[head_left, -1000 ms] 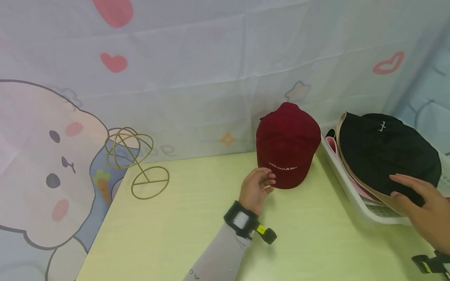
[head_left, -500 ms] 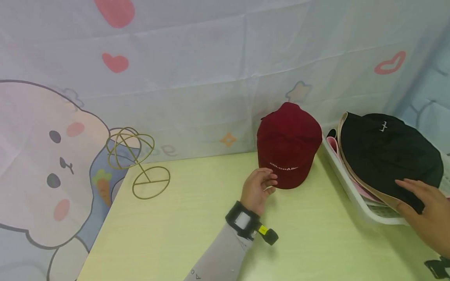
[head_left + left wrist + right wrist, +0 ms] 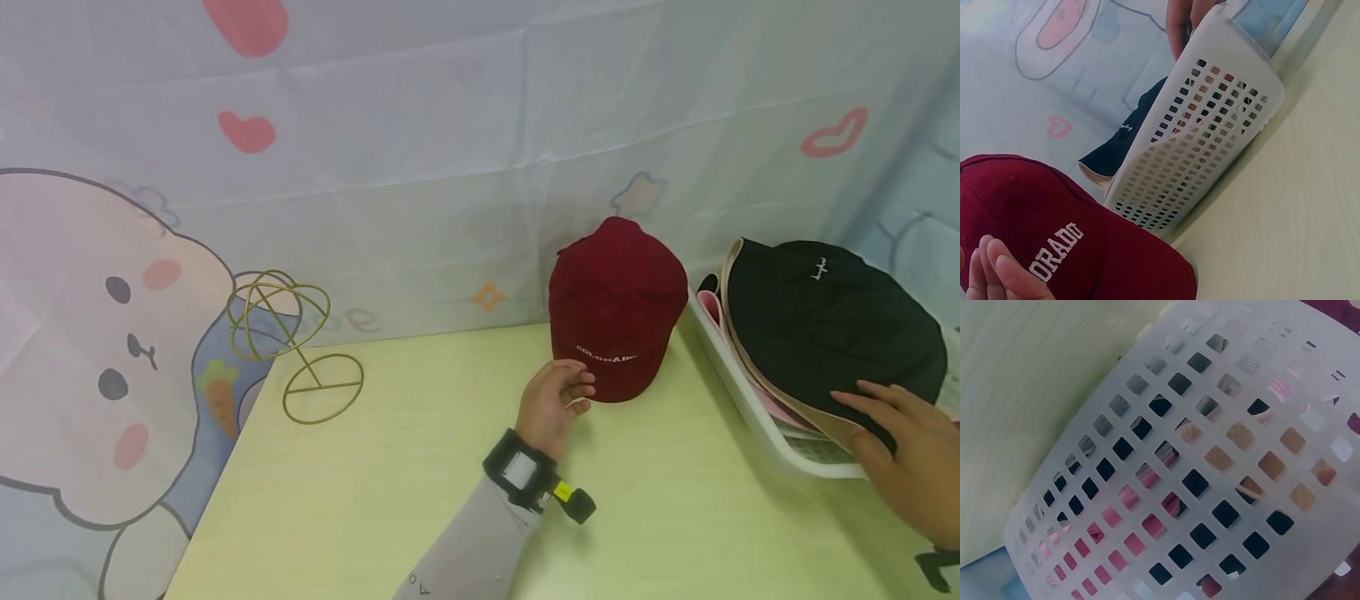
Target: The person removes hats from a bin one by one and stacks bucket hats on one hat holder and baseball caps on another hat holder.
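Fingers (image 3: 573, 377) of left hand (image 3: 548, 408) relaxed, red cap (image 3: 618, 300) at their 1 o'clock | right hand (image 3: 915, 467) loose at black hat (image 3: 832, 333), its 11 o'clock | seemingly done: cap on table (image 3: 360, 492); remaining: hat in basket (image 3: 1254, 65)

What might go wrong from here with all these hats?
The right hand is at the brim of the black cloth hat piled in the white perforated plastic basket; lifting that hat might drag out the pink fabric beneath.
The left hand is close to the brim of the dark red cap, so a careless move could knock it.
The thin gold wire stand, near the pale table's left edge, could tip if bumped.
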Demonstrator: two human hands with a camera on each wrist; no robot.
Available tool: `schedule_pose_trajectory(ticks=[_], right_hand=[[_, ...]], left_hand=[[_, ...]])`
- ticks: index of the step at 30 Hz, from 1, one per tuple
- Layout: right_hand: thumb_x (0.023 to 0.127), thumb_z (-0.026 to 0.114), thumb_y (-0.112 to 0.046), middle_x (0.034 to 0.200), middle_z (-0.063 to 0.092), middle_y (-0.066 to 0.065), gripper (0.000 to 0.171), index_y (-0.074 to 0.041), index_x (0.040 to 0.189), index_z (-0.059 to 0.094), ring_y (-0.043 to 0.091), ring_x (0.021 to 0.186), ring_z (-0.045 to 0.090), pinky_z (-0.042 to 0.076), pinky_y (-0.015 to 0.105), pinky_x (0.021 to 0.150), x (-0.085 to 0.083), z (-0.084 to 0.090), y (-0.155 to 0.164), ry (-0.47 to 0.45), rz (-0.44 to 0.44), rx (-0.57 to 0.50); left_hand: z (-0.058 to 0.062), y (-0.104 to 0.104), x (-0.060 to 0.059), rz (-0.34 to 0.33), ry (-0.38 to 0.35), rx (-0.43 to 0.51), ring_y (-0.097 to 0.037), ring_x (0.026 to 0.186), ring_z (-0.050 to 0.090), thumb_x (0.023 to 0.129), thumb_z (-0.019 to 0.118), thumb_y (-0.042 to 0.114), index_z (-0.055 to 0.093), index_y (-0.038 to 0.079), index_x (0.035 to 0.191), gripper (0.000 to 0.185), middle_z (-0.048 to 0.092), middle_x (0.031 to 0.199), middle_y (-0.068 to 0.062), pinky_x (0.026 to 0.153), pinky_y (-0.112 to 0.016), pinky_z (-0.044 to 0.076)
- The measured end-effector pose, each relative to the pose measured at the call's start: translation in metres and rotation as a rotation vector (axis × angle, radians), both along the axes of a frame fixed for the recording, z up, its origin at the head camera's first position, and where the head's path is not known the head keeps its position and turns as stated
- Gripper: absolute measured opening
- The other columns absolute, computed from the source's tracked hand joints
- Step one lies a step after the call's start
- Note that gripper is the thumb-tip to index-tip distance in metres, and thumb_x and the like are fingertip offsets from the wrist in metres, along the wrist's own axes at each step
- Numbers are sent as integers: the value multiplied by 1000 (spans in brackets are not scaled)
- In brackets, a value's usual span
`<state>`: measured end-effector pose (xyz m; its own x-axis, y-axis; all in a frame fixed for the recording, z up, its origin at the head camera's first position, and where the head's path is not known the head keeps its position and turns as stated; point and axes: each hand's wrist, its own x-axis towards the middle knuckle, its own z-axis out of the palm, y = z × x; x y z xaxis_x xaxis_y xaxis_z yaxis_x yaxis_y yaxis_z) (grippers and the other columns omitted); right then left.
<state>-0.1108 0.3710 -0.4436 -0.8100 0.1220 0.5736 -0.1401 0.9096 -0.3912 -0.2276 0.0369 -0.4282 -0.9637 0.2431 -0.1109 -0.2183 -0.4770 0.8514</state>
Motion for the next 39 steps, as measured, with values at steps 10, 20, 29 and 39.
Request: schedule_pose_trajectory(ticks=[10, 20, 29, 39], right_hand=[[96, 43, 9, 125, 51, 45, 34, 12, 125, 60, 65, 110, 45, 31, 76, 98, -7, -2, 2, 91, 8, -58], [91, 44, 15, 118, 56, 43, 34, 13, 119, 65, -11, 138, 32, 16, 7, 112, -11, -7, 4, 212, 14, -132], [91, 35, 14, 125, 61, 27, 37, 18, 112, 66, -29, 122, 25, 19, 11, 82, -12, -5, 9, 244, 4, -169], [89, 31, 12, 132, 65, 10, 44, 16, 113, 67, -26, 121, 32, 17, 13, 69, -11, 2, 11, 288, -63, -220]], left_hand=[[0, 0, 1, 3, -2, -9, -10, 75, 61, 100, 49, 6, 63, 14, 94, 17, 65, 87, 2, 67, -21, 48], [-2, 1, 0, 7, -3, -11, -10, 75, 61, 100, 49, 6, 63, 15, 93, 17, 66, 87, 1, 66, -21, 48], [-1, 2, 0, 7, -10, -18, -10, 75, 61, 100, 49, 7, 63, 14, 94, 17, 65, 87, 1, 65, -21, 48], [-1, 0, 1, 4, -2, -12, -10, 74, 60, 100, 48, 6, 62, 14, 93, 17, 65, 87, 1, 66, -21, 47]])
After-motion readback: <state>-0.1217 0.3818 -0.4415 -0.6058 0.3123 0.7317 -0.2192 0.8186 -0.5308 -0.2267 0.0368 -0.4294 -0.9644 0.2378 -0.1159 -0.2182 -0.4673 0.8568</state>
